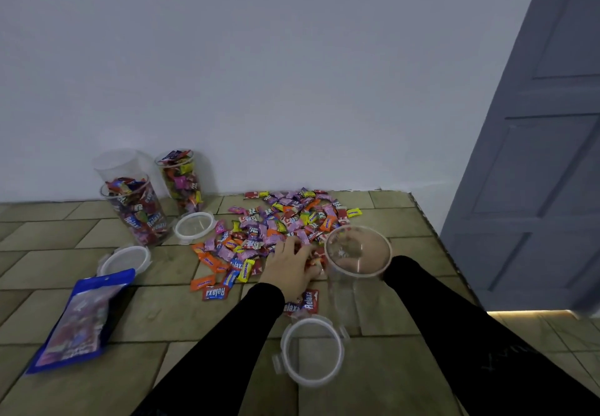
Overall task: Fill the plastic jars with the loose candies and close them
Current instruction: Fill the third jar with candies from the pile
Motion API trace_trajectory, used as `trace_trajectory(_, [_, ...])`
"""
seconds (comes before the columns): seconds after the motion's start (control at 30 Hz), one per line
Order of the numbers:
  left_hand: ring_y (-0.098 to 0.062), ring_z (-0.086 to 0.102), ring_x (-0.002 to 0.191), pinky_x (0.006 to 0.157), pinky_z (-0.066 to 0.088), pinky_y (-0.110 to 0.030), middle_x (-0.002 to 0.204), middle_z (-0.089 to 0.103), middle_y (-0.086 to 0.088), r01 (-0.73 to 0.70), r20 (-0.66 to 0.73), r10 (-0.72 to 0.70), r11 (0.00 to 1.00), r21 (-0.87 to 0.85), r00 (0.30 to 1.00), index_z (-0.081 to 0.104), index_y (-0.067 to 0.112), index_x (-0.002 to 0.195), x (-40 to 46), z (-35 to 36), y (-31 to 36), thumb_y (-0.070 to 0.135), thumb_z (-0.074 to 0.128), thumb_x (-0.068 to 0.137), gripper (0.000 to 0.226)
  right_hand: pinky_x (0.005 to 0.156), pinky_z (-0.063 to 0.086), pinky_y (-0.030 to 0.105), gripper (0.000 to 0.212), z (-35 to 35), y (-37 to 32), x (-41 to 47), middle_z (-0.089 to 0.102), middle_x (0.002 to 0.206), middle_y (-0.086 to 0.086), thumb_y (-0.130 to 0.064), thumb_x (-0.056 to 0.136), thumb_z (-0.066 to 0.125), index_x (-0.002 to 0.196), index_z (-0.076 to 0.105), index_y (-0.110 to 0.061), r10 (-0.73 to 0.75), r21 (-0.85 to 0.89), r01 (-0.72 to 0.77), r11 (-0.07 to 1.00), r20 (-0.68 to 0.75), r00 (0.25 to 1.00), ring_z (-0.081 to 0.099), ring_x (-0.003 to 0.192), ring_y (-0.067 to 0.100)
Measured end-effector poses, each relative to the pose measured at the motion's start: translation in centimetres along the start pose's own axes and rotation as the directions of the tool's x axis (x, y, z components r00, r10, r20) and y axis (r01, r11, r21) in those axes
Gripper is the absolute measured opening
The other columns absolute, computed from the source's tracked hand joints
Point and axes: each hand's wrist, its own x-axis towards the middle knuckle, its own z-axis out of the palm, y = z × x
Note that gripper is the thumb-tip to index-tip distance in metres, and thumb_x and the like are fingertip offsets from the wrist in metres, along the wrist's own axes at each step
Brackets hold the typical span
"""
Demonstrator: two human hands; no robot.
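The left hand (289, 268), in a black sleeve, lies palm-down on the near edge of the heap of loose wrapped candies (279, 224), its fingers curled into the wrappers and gathering several. The right hand (354, 261) is seen only through the clear plastic jar (352, 273) it holds, fingers wrapped round the jar's wall below the rim; the jar is tilted toward the heap, at 3 o'clock from the left hand.

Wrappers are glossy, crinkled, pink, orange, yellow and red. A round translucent lid (312, 350) with clip tabs lies at 6 o'clock. At 10 o'clock two tall clear jars of candies (143, 211) stand near the white wall (259, 75), two more lids beside them.

The tabletop (162, 311) shows a tan tile pattern; its right edge runs close past the held jar.
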Motion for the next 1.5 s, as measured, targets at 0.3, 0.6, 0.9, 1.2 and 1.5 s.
trace_trajectory(0.3, [-0.027,0.029,0.132,0.103,0.031,-0.041,0.149,0.027,-0.006,0.05,-0.044,-0.047,0.996,0.072,0.998,0.029,0.028,0.148,3.6,0.7,-0.5,0.058,0.012,0.092,0.065,0.114,0.022,0.045,0.072,0.9,0.4,3.6,0.017,0.155,0.001,-0.054,0.08,0.061,0.144,0.032,-0.035,-0.103,-0.236,0.081,0.968,-0.084,0.991,0.018,0.142,0.026])
trace_trajectory(0.6, [-0.03,0.031,0.131,0.107,0.03,-0.036,0.142,0.034,-0.013,0.082,-0.003,-0.083,0.993,-0.086,0.997,0.03,0.013,0.147,6.6,0.8,0.0,0.038,0.035,0.103,0.051,0.106,0.033,0.036,0.046,3.3,0.6,6.9,0.035,0.141,0.001,-0.037,0.099,0.041,0.144,0.032,-0.033,-0.117,-0.285,0.072,0.956,-0.145,0.982,0.034,0.129,0.021])
trace_trajectory(0.9, [-0.029,0.032,0.132,0.109,0.027,-0.034,0.143,0.035,-0.013,0.092,0.021,-0.09,0.992,-0.083,0.996,0.028,0.006,0.144,7.0,1.1,0.0,0.02,0.03,0.105,0.041,0.093,0.044,0.036,0.042,2.9,0.1,7.6,0.054,0.131,0.0,-0.048,0.099,0.034,0.138,0.036,-0.032,-0.05,-0.367,0.023,0.93,-0.066,0.997,0.049,0.119,0.022])
trace_trajectory(1.2, [-0.022,0.036,0.133,0.106,0.033,-0.03,0.146,0.039,-0.009,0.098,-0.106,-0.175,0.855,-0.509,0.979,0.024,0.018,0.15,5.8,0.3,-0.4,0.007,0.044,0.099,0.056,0.092,0.045,0.031,0.04,2.4,-0.7,6.6,0.061,0.123,0.006,-0.039,0.102,0.034,0.138,0.044,-0.026,-0.035,-0.083,0.02,0.996,-0.181,0.983,0.057,0.109,0.022])
trace_trajectory(1.5, [-0.017,0.049,0.1,0.08,0.036,-0.026,0.119,0.052,-0.007,0.074,-0.205,-0.286,0.73,-0.679,0.936,0.047,0.018,0.124,5.5,-1.6,-0.1,0.016,0.041,0.103,0.023,0.066,0.042,0.022,0.033,0.2,-2.0,5.1,0.071,0.097,0.003,-0.038,0.099,0.043,0.119,0.063,-0.019,-0.05,0.194,0.14,0.971,-0.408,0.912,0.065,0.089,0.02])
